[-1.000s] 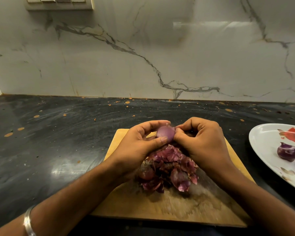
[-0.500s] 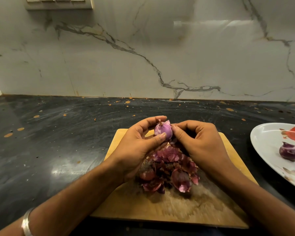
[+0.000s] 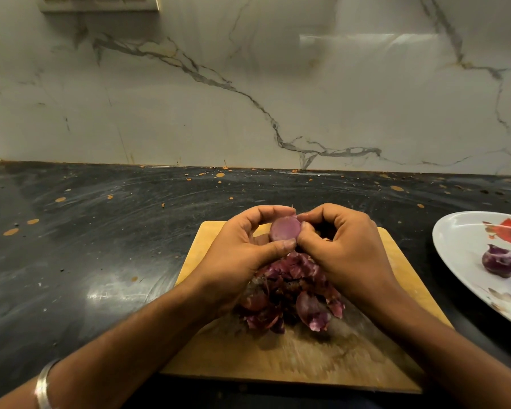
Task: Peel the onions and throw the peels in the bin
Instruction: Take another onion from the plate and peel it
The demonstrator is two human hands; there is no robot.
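Note:
A small purple onion [image 3: 284,229] is held above the wooden cutting board [image 3: 292,358], its flat cut face turned toward me. My left hand [image 3: 242,252] grips it between thumb and curled fingers. My right hand [image 3: 337,246] pinches at the onion's right edge with fingertips and thumb. Under both hands a heap of purple onion peels [image 3: 292,296] lies on the board. No bin is in view.
A white plate [image 3: 466,261] at the right edge holds a peeled onion [image 3: 501,261] and red markings. The board sits on a dark speckled countertop [image 3: 101,246] against a marble wall [image 3: 248,98]. A switch panel [image 3: 101,2] is at the top left.
The onion has been turned in my fingers, so its flat cut face now points toward me. Both hands stay above the peel heap.

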